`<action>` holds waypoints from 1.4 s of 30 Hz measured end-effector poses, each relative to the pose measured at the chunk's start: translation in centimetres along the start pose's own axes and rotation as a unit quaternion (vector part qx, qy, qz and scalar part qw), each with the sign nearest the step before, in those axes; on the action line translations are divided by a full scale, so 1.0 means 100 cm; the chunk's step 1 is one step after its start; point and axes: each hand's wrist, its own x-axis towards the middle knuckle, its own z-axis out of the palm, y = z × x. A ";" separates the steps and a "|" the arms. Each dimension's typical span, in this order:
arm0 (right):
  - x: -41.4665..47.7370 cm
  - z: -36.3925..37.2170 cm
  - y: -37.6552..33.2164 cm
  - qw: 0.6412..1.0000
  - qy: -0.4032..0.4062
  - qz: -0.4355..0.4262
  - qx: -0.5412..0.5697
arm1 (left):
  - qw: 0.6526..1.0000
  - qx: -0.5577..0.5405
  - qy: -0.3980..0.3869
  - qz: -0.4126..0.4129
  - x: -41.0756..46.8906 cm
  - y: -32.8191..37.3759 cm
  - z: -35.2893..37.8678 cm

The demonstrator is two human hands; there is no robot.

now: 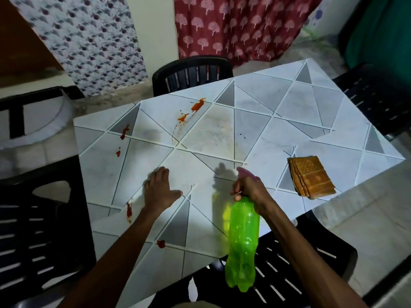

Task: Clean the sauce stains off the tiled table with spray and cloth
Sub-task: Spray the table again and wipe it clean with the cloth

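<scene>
The tiled table [266,103] carries several red-orange sauce stains: a large smear [197,106] near the far edge, drips [124,132] at the left, a streak [129,210] by my left wrist and a blob [161,244] near the front edge. My left hand [158,189] rests flat on the tiles with fingers spread. My right hand [249,187] grips the neck of a green spray bottle [242,245], which is lifted and tilted with its pale nozzle pointing toward the table's far side. A folded orange cloth [311,178] lies on the table to the right, apart from both hands.
Black plastic chairs stand around the table: one at the far side [192,72], one at the left [37,230], one at the right [375,96] and one below the front edge [295,263]. Patterned curtains [233,25] hang behind.
</scene>
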 end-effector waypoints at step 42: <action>-0.150 0.052 0.123 0.975 -0.091 -0.072 -0.190 | 0.988 -0.063 0.007 -0.140 -0.245 -0.124 0.028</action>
